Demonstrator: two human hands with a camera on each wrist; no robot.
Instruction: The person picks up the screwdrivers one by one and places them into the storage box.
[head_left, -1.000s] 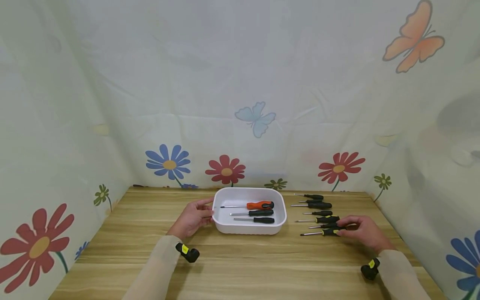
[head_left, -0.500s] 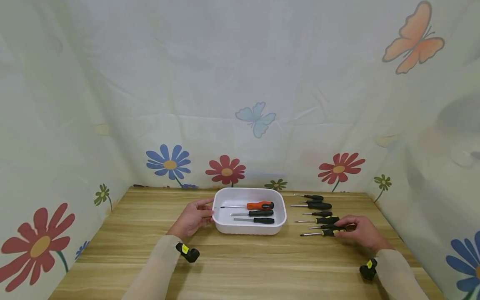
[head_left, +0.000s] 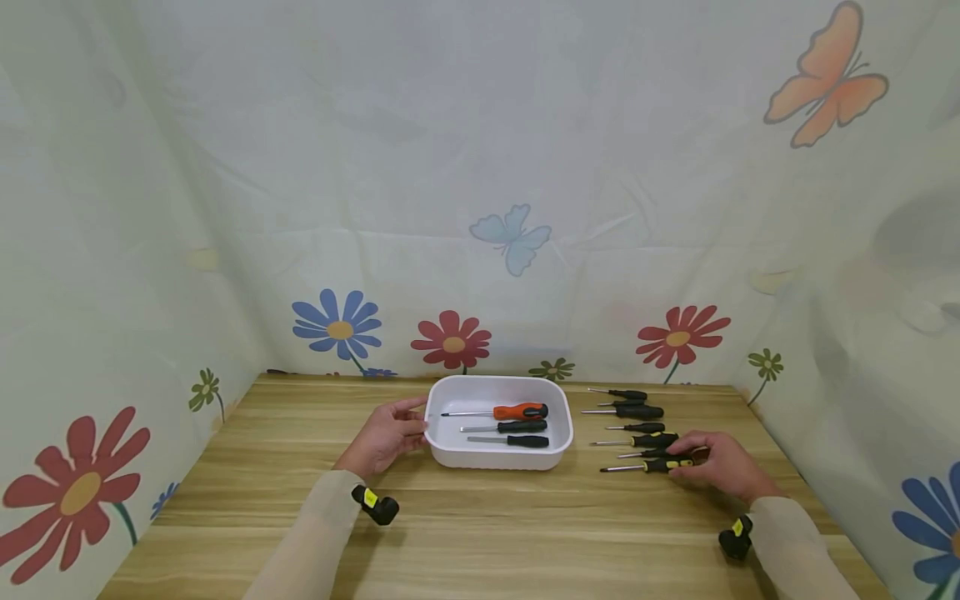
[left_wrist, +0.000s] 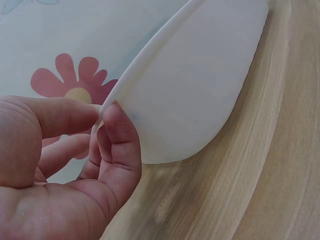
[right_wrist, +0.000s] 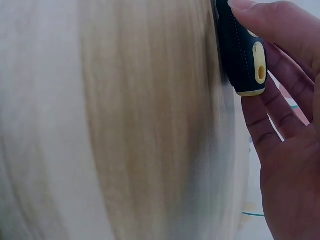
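A white plastic tub (head_left: pixel 495 458) stands mid-table in the head view. It holds an orange-handled screwdriver (head_left: pixel 517 412) and two black-handled screwdrivers (head_left: pixel 522 427). My left hand (head_left: pixel 384 437) is at its left end; the left wrist view shows thumb and fingers pinching the tub's rim (left_wrist: pixel 150 47). To the right lies a column of screwdrivers (head_left: pixel 639 412), shafts pointing left. My right hand (head_left: pixel 720 467) is over the handles at its near end. In the right wrist view, thumb and fingers pinch a black-and-yellow screwdriver (right_wrist: pixel 240 55) by its handle; its shaft is out of that view.
The wooden table (head_left: pixel 525 533) ends against a white curtain (head_left: pixel 375 167) printed with flowers and butterflies, which also hangs at both sides. Small black wrist cameras (head_left: pixel 375 505) sit on both sleeves.
My right hand has shifted slightly left along the handle of the nearest screwdriver. The left hand, the tub and the screwdrivers stay where they were.
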